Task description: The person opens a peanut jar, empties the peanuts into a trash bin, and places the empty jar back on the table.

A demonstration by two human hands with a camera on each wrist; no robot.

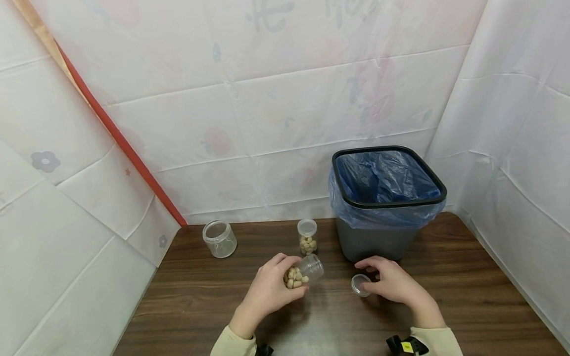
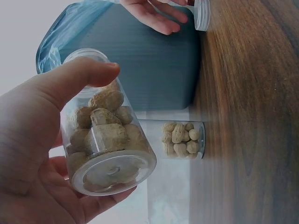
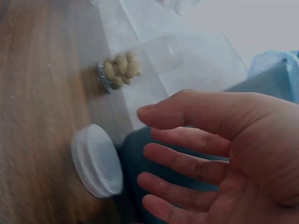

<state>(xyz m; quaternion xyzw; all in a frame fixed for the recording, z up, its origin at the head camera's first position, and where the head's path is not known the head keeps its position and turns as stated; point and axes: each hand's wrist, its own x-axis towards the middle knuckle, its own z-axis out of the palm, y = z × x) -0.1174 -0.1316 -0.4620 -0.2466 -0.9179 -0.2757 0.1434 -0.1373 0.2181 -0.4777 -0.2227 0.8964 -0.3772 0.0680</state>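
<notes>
My left hand (image 1: 272,287) grips a clear jar (image 1: 310,267) partly filled with peanuts (image 1: 295,278), and the jar tilts with its uncapped mouth toward the right. In the left wrist view, the jar's round base (image 2: 114,172) faces the camera, with thumb and fingers around its side. A clear screw lid (image 1: 360,285) lies on the table by my right hand (image 1: 392,282). Seen from the right wrist, the fingers (image 3: 182,158) are spread and relaxed, apart from the lid (image 3: 97,161), holding nothing. Just behind the held jar stands a second, capped jar (image 1: 307,236) of peanuts.
An empty, wide clear jar (image 1: 220,239) stands at the back left of the brown wooden table (image 1: 178,296). At the back right is a grey bin (image 1: 374,240) with a blue bag over its rim. White sheeting (image 1: 276,123) covers the walls behind and at both sides.
</notes>
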